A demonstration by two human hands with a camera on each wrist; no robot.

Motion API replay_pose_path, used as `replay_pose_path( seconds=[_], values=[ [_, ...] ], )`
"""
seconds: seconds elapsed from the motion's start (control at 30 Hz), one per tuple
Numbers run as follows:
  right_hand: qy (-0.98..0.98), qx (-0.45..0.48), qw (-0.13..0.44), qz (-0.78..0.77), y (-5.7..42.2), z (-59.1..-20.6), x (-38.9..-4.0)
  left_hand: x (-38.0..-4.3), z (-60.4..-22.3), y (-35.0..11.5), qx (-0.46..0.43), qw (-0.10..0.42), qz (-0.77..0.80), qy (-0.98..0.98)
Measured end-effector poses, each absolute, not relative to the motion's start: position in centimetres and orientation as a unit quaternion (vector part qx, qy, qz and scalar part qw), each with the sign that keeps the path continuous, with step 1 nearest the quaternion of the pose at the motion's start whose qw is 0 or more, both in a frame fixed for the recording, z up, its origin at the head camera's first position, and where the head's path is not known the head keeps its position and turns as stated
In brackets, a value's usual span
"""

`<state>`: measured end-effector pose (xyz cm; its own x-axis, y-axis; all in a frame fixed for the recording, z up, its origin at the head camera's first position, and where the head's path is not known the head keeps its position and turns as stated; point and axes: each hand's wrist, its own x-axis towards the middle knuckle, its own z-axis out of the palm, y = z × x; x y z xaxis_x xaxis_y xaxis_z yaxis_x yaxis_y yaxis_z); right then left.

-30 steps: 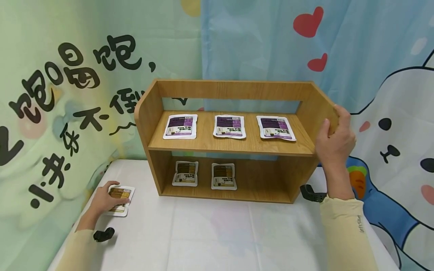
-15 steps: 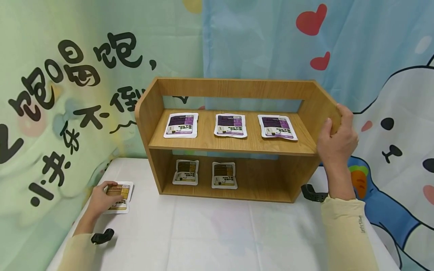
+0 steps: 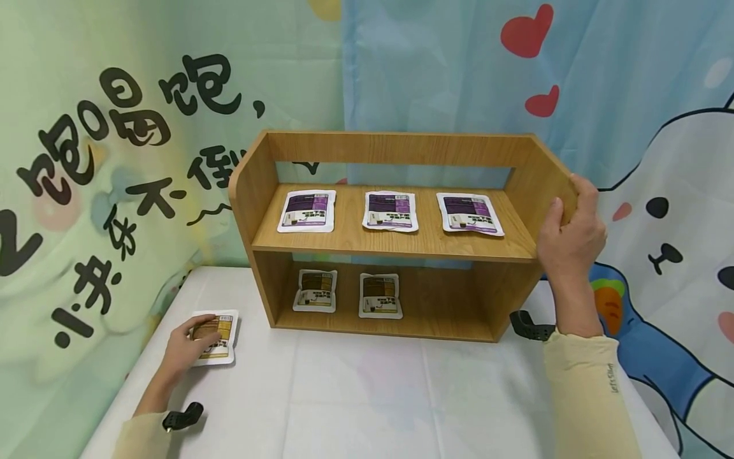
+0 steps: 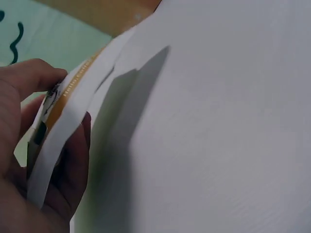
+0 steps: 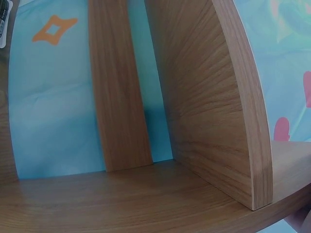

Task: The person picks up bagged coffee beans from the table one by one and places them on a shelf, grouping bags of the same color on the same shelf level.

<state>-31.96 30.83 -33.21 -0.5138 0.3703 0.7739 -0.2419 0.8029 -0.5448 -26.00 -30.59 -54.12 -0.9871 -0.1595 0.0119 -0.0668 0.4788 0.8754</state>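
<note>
My left hand [image 3: 182, 349] holds a flat white-edged pouch [image 3: 227, 333] with a brown and yellow label, at the left of the table. In the left wrist view the thumb and curled fingers grip the pouch [image 4: 73, 104] from both faces, and it casts a shadow on the white cloth. My right hand [image 3: 573, 233] grips the right side panel of a two-tier wooden shelf [image 3: 395, 252]. A little of that hand [image 5: 302, 221] shows at the lower right of the right wrist view, beside the wood; most of it is out of frame there.
Three purple-labelled pouches, including the middle one [image 3: 391, 211], lie in a row on the upper tier. Two brown-labelled pouches, a left one [image 3: 315, 291] and a right one [image 3: 381, 296], rest on the lower tier. Printed curtains [image 3: 424, 76] hang behind the white table [image 3: 355, 395].
My left hand first drew the pouch slightly back toward the left, then moved right with it toward the shelf. The right hand keeps its grip on the side panel.
</note>
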Motion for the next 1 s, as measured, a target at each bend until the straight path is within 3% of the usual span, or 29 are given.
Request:
replay_pose_path(
  seconds=[0.77, 1.0],
  values=[
    [-0.817, -0.049, 0.483, 0.311, 30.8, -32.8, -31.6, -23.0, -55.6, -22.2, 0.011, 0.086, -0.538, -0.839],
    [-0.820, -0.052, 0.475, 0.314, 30.7, -33.0, -31.6, -23.5, -55.7, -18.3, -0.018, 0.061, -0.564, -0.823]
  ],
)
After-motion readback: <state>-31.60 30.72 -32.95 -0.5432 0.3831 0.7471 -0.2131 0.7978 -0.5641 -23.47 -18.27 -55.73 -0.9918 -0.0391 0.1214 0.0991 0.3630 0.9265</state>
